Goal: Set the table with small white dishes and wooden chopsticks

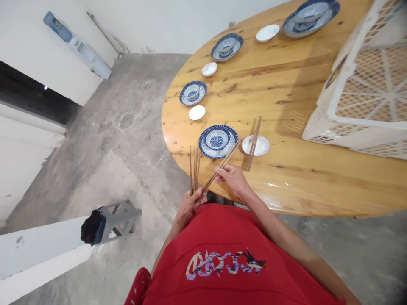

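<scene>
Pinched mid-length by the right hand (233,178), a pair of chopsticks (229,155) slants over the edge of the table (302,178), I'd guess light, stiff and prone to roll, best taken mid-shaft, while the left hand (190,203) clasps another bunch (195,169) low.

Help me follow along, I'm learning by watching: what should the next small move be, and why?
Probably draw the pinched chopsticks clear of the left hand with the right hand. Their lower ends reach the left hand, which grips other chopsticks; one white dish already has a pair across it, while the next white dish has none.
</scene>
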`<action>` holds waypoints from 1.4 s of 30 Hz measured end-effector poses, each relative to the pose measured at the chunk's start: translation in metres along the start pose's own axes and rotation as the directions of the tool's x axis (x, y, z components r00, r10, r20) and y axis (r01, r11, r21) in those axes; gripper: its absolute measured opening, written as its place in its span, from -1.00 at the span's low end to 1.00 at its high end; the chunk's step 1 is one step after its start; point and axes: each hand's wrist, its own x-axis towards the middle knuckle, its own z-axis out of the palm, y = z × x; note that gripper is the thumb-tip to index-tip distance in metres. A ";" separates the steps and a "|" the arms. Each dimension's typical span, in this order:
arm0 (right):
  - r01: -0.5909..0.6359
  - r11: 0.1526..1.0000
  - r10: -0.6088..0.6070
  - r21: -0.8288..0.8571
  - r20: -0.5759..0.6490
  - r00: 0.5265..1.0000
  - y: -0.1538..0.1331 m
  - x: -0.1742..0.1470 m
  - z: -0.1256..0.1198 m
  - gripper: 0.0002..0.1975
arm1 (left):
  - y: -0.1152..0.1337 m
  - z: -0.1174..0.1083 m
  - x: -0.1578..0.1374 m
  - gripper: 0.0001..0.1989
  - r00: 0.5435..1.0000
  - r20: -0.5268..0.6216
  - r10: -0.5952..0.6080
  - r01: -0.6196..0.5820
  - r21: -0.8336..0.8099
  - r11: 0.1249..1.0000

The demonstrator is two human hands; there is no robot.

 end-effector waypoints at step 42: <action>-0.015 0.999 0.044 0.049 -0.669 0.742 0.009 0.075 -0.122 -0.81 | 0.000 -0.012 0.016 -0.48 0.986 -0.106 0.131 -0.140 -0.090 0.986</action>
